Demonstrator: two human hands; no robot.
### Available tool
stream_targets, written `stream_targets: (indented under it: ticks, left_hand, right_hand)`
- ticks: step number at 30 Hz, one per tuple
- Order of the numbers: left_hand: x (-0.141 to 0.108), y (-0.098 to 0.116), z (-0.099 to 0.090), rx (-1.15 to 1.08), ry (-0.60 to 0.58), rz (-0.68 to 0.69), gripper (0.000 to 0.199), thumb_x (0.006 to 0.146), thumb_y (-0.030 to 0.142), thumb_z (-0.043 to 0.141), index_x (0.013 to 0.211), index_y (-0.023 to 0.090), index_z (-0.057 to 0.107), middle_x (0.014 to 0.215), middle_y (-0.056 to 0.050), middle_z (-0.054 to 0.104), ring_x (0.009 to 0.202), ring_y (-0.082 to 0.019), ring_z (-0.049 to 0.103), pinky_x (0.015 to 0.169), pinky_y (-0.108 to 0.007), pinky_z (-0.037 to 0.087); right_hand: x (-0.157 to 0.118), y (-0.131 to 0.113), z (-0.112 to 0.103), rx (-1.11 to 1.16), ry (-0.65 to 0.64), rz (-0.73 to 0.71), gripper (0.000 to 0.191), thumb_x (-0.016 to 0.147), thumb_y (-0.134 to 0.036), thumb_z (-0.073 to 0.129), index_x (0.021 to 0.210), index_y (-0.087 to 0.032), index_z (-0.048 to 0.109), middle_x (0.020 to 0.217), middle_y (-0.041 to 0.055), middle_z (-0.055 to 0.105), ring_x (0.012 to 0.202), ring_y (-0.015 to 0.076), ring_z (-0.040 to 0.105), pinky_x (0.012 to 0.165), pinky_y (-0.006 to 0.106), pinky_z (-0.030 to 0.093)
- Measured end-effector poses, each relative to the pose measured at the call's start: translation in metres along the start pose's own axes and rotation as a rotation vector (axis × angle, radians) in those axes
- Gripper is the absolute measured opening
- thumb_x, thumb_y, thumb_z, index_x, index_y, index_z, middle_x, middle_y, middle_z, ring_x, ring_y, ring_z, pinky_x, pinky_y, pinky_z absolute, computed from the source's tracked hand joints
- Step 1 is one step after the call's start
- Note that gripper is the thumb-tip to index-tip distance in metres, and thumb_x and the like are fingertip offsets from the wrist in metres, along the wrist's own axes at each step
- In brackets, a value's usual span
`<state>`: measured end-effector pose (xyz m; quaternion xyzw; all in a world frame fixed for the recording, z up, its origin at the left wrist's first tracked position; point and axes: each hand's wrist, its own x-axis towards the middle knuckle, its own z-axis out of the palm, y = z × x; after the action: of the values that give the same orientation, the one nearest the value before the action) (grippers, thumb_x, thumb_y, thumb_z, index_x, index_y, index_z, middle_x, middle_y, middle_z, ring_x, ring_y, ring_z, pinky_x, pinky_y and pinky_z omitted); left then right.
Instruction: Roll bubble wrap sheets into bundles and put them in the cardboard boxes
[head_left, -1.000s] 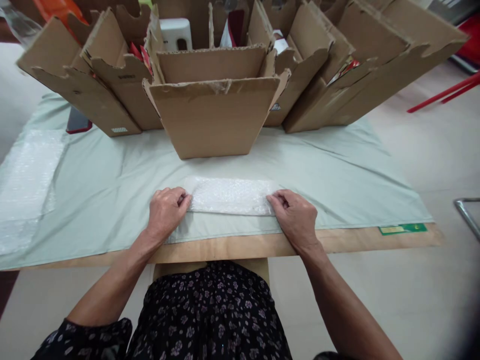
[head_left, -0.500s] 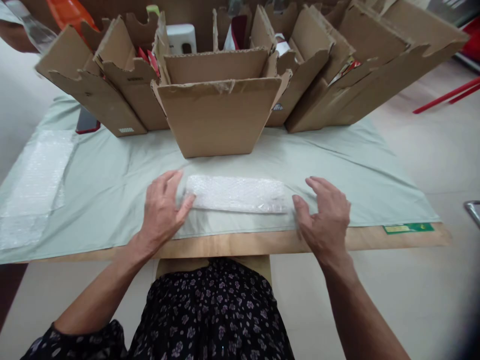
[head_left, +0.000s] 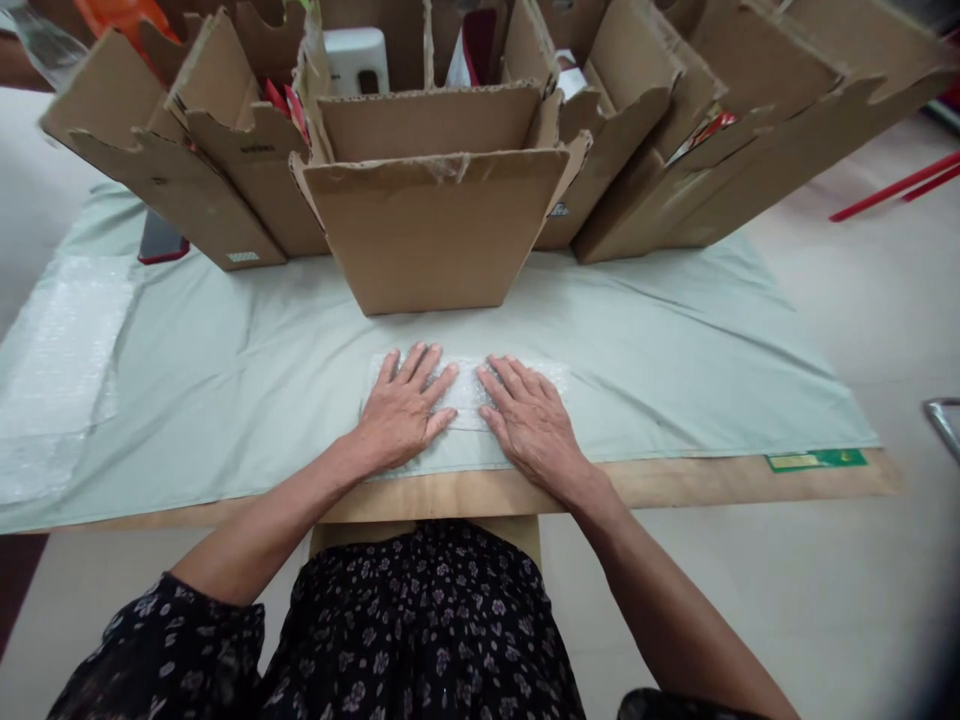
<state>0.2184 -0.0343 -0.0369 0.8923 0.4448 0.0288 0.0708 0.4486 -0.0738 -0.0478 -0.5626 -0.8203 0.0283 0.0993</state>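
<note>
In the head view, has just shifted from the ends of a folded strip of bubble wrap [head_left: 466,395] to its top, laying the left hand [head_left: 401,412] and right hand [head_left: 531,415] flat there, with fingers spread apart, gripping nothing. Has the strip lying on a pale green cloth [head_left: 675,380], between the front cardboard box [head_left: 435,235] and the near edge of the worktop [head_left: 450,497]. Seems to be pressing or smoothing it flat now.
</note>
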Motion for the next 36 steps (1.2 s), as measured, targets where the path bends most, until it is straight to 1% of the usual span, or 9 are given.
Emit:
stream_targets:
  ticks: [8,11,13,16,18,20,26,31,36]
  left_hand:
    - [0.001,0.005,0.000,-0.003,-0.011,-0.017,0.059,0.106,0.046,0.049,0.160,0.023,0.044,0.173,-0.015,0.034,0.162,-0.039,0.026,0.129,-0.068,0.015]
    - [-0.001,0.001,-0.002,-0.067,0.005,-0.024,0.058,0.106,0.045,0.051,0.158,0.021,0.046,0.173,-0.017,0.033,0.162,-0.038,0.025,0.129,-0.067,0.016]
    - [-0.004,-0.005,-0.008,-0.127,0.074,-0.060,0.056,0.105,0.045,0.052,0.155,0.019,0.050,0.172,-0.018,0.033,0.162,-0.038,0.026,0.128,-0.064,0.020]
    - [-0.012,-0.020,-0.020,-0.160,0.250,-0.190,0.051,0.101,0.040,0.056,0.146,0.017,0.057,0.160,-0.019,0.050,0.150,-0.038,0.044,0.123,-0.058,0.033]
    - [-0.018,-0.031,-0.028,-0.130,0.308,-0.314,0.049,0.096,0.035,0.060,0.141,0.016,0.062,0.142,-0.019,0.063,0.133,-0.037,0.058,0.114,-0.055,0.044]
    - [-0.023,-0.041,-0.033,-0.088,0.285,-0.427,0.048,0.092,0.032,0.064,0.137,0.014,0.065,0.127,-0.018,0.068,0.120,-0.037,0.063,0.105,-0.054,0.049]
    - [-0.022,-0.046,-0.035,-0.024,0.161,-0.525,0.039,0.091,0.040,0.066,0.119,0.013,0.073,0.115,-0.018,0.070,0.115,-0.038,0.063,0.101,-0.051,0.051]
    - [-0.014,-0.048,-0.030,-0.094,0.156,-0.534,0.022,0.088,0.034,0.068,0.100,0.017,0.075,0.105,-0.013,0.072,0.107,-0.034,0.064,0.095,-0.045,0.052]
    - [-0.014,-0.047,-0.024,-0.151,0.195,-0.475,0.009,0.085,0.021,0.061,0.080,0.021,0.067,0.097,-0.010,0.071,0.099,-0.029,0.064,0.091,-0.042,0.051]
  right_hand:
    - [0.000,0.005,-0.003,0.131,0.020,-0.009,0.049,0.108,-0.039,0.044,0.150,-0.018,0.058,0.163,0.0113,0.049,0.153,0.0305,0.043,0.122,0.051,0.039]
    - [-0.004,0.018,-0.006,0.257,0.156,0.010,0.042,0.106,-0.040,0.047,0.136,-0.020,0.067,0.156,0.0107,0.057,0.146,0.0286,0.051,0.119,0.050,0.044]
    - [-0.007,0.031,-0.011,0.298,0.287,0.093,0.037,0.104,-0.039,0.048,0.127,-0.021,0.071,0.148,0.0113,0.064,0.140,0.0290,0.057,0.116,0.051,0.045]
    - [-0.011,0.053,-0.018,0.259,0.382,0.275,0.037,0.099,-0.040,0.052,0.123,-0.020,0.073,0.134,0.0135,0.071,0.127,0.0328,0.062,0.111,0.056,0.046]
    - [-0.011,0.064,-0.020,0.195,0.328,0.383,0.041,0.095,-0.044,0.057,0.123,-0.019,0.073,0.129,0.0151,0.072,0.119,0.0360,0.064,0.105,0.058,0.047]
    - [-0.009,0.069,-0.019,0.142,0.244,0.443,0.045,0.091,-0.049,0.061,0.120,-0.018,0.074,0.129,0.0166,0.071,0.117,0.0388,0.063,0.101,0.059,0.047]
    - [0.004,0.060,-0.003,0.156,0.239,0.407,0.042,0.087,-0.047,0.065,0.118,-0.019,0.073,0.142,0.0162,0.064,0.130,0.0398,0.055,0.106,0.058,0.042]
    - [0.003,0.055,-0.001,0.251,0.225,0.395,0.022,0.087,-0.039,0.063,0.093,-0.019,0.070,0.140,0.0164,0.065,0.130,0.0370,0.059,0.107,0.056,0.044]
    - [-0.004,0.044,-0.012,0.484,0.332,0.330,0.021,0.088,-0.042,0.062,0.088,-0.021,0.066,0.127,0.0130,0.074,0.117,0.0315,0.068,0.106,0.053,0.048]
